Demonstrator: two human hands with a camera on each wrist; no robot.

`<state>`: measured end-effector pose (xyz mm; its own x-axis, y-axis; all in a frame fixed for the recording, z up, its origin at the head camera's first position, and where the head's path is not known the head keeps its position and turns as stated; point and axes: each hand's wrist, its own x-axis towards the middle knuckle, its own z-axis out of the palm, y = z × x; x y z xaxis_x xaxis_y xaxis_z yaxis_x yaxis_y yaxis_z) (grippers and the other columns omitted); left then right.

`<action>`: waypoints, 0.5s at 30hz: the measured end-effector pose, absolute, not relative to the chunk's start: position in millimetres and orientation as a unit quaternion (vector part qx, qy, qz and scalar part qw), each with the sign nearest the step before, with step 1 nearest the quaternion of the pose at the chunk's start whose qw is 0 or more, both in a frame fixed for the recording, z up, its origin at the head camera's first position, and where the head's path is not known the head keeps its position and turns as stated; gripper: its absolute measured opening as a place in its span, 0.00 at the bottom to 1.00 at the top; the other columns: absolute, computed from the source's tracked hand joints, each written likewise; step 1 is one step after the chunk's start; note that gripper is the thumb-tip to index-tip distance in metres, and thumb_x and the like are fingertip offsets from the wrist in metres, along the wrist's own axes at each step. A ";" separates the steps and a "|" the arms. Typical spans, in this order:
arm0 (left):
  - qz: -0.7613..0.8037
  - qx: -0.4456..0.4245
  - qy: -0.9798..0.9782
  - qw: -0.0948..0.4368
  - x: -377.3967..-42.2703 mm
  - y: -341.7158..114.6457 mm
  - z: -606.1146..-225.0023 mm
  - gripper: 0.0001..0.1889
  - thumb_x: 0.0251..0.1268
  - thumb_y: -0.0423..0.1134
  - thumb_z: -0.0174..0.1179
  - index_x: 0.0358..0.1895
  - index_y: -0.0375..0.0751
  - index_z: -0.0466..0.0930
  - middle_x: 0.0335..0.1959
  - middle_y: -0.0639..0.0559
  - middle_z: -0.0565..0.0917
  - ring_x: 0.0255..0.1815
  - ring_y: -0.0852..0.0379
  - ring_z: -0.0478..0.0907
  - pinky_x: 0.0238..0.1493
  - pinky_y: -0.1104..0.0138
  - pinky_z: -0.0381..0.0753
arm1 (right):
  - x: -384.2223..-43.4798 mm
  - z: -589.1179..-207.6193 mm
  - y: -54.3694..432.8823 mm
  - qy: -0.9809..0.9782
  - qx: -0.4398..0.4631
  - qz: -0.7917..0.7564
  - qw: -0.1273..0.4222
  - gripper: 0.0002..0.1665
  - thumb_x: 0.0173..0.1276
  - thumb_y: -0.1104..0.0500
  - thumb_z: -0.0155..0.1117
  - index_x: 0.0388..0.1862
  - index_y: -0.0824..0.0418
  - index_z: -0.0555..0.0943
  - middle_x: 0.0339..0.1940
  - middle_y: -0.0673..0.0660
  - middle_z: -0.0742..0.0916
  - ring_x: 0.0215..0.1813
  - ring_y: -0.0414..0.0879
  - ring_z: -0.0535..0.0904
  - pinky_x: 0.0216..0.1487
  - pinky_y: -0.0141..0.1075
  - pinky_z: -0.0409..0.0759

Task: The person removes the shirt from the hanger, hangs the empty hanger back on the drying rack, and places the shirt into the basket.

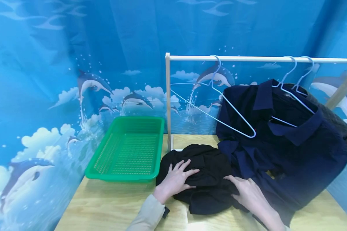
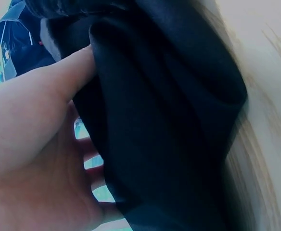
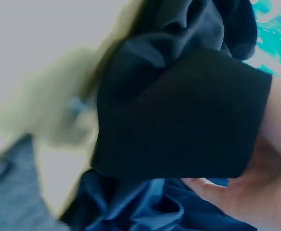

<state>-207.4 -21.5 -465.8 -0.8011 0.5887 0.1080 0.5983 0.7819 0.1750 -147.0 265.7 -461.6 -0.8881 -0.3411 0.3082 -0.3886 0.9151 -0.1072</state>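
Observation:
A crumpled black garment (image 1: 208, 179) lies in a heap on the table, in front of the clothes rack. My left hand (image 1: 176, 179) rests on its left part with the fingers spread; in the left wrist view its thumb touches a fold of the black cloth (image 2: 155, 120). At the heap's right side, my right hand (image 1: 247, 191) touches the cloth with extended fingers. A flat black panel (image 3: 188, 115) hides most of the right fingers in the right wrist view.
A green plastic basket (image 1: 133, 154) sits left of the heap. From the white rack bar (image 1: 191, 58) hang a bare light-blue hanger (image 1: 234, 109), a navy shirt (image 1: 300, 166) and a dark checked garment (image 1: 342, 120) behind it. The shirt reaches down to the wooden table (image 1: 104, 205).

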 end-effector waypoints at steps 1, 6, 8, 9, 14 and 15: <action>-0.098 -0.313 -0.944 0.022 -207.1 -21.4 -465.5 0.32 0.63 0.59 0.68 0.71 0.69 0.73 0.78 0.47 0.64 0.76 0.42 0.63 0.65 0.35 0.68 | -148.5 -457.8 264.9 -0.963 0.196 0.088 0.165 0.43 0.35 0.64 0.89 0.55 0.50 0.82 0.42 0.54 0.91 0.34 0.49 0.84 0.37 0.46 0.80; -0.082 -0.303 -0.949 0.009 -207.1 -20.5 -466.4 0.31 0.62 0.49 0.72 0.70 0.62 0.75 0.79 0.48 0.62 0.77 0.44 0.61 0.67 0.36 0.67 | -160.4 -435.3 257.2 -0.926 0.219 0.148 0.269 0.44 0.32 0.65 0.88 0.53 0.48 0.82 0.34 0.51 0.85 0.38 0.48 0.82 0.43 0.47 0.76; -0.075 -0.301 -0.951 0.012 -207.4 -20.5 -467.1 0.27 0.62 0.48 0.73 0.65 0.54 0.80 0.79 0.48 0.63 0.77 0.44 0.62 0.67 0.37 0.67 | -167.6 -429.8 249.9 -0.912 0.224 0.182 0.292 0.42 0.33 0.64 0.88 0.53 0.49 0.82 0.35 0.51 0.83 0.39 0.49 0.80 0.44 0.47 0.74; -0.074 -0.300 -0.951 0.014 -207.6 -20.6 -467.5 0.25 0.61 0.48 0.73 0.62 0.51 0.83 0.78 0.49 0.64 0.77 0.44 0.62 0.67 0.36 0.67 | -172.0 -428.7 245.3 -0.904 0.230 0.198 0.300 0.41 0.34 0.64 0.88 0.52 0.49 0.83 0.37 0.52 0.83 0.40 0.49 0.79 0.44 0.48 0.74; -0.062 -0.304 -0.951 0.020 -208.9 -23.5 -468.0 0.13 0.57 0.48 0.75 0.38 0.43 0.90 0.78 0.51 0.65 0.77 0.45 0.62 0.66 0.36 0.68 | -199.9 -438.9 216.7 -0.895 0.271 0.209 0.286 0.33 0.38 0.65 0.88 0.47 0.53 0.85 0.43 0.55 0.86 0.48 0.53 0.79 0.47 0.51 0.75; -0.060 -0.304 -0.951 0.016 -209.2 -24.5 -467.7 0.13 0.57 0.49 0.75 0.37 0.43 0.90 0.78 0.51 0.65 0.77 0.46 0.62 0.66 0.36 0.68 | -205.7 -443.1 211.9 -0.898 0.279 0.197 0.276 0.32 0.38 0.64 0.88 0.46 0.53 0.86 0.44 0.56 0.86 0.51 0.55 0.78 0.47 0.52 0.76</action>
